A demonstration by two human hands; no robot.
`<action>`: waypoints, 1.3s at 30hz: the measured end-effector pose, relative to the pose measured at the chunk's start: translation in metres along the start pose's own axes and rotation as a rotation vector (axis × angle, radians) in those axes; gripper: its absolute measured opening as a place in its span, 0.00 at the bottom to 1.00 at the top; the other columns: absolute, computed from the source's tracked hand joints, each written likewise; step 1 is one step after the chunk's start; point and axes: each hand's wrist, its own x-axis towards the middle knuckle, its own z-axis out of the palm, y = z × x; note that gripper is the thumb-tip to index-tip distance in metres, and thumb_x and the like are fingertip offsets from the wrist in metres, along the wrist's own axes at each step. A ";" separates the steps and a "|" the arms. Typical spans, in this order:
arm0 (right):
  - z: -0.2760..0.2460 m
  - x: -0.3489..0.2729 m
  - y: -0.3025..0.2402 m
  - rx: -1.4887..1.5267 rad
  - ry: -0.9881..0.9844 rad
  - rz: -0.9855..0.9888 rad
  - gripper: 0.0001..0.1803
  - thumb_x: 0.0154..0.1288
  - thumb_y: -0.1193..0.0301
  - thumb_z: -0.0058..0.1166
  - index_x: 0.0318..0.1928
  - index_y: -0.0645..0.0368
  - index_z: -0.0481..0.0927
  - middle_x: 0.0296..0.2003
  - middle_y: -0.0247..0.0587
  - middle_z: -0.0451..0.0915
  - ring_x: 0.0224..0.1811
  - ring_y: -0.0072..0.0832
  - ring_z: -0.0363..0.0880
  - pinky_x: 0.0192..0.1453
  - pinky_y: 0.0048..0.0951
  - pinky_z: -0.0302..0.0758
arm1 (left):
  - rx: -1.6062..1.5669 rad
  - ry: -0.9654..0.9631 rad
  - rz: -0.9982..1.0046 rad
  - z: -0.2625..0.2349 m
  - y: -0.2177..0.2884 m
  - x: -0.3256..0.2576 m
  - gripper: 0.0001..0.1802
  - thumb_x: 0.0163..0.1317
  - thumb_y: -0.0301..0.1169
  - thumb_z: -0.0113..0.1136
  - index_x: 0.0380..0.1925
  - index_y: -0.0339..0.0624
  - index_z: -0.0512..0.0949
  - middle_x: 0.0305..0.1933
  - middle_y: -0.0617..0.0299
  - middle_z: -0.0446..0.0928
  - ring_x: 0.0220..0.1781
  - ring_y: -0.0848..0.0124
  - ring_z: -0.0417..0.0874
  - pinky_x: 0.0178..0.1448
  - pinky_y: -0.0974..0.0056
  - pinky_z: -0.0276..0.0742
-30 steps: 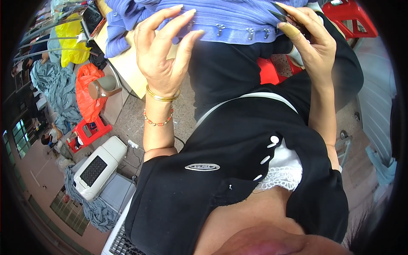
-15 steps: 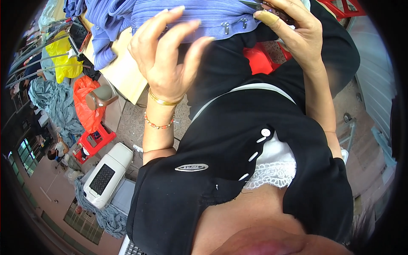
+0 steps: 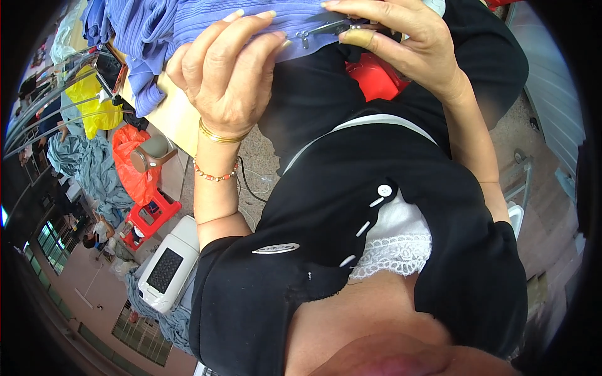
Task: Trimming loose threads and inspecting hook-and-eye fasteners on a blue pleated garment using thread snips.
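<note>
Two Hands Meet Over Blue Knit

A person in black bends both hands over a ribbed blue-violet garment, which spreads from 11 to 12 o'clock, partly on a pale wooden table at 10 o'clock. The left hand works at 11 o'clock, its back turned up, its forearm rising almost straight toward 12. The fingers arch and lean toward 1 o'clock; thumb and forefinger draw close in a pinch by the garment's lower edge, though whether that grip holds cloth or anything else cannot be told. Gold bangles and a beaded bracelet ring the wrist.

At 1 o'clock, the right hand has its grip closed around a slim, dark cutting tool, blades pointing toward 9 o'clock. That forearm slants up toward 11, the wrist bent inward, forefinger stretched along the upper side and the thumb, wrapped in a tan covering, set below. The blade tips lie just beside a small metal fastener on the garment's edge; whether they touch it is unclear.

A red seat shows below the right hand. An orange bag hangs at 9 o'clock, with a yellow one at 10.
</note>
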 end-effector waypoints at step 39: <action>-0.001 0.026 0.051 0.134 0.106 0.404 0.37 0.54 0.76 0.73 0.66 0.58 0.75 0.31 0.20 0.61 0.30 0.12 0.58 0.32 0.16 0.56 | -0.320 0.047 -0.471 0.004 0.008 -0.017 0.29 0.53 0.36 0.74 0.57 0.46 0.80 0.66 0.46 0.68 0.66 0.48 0.69 0.69 0.48 0.66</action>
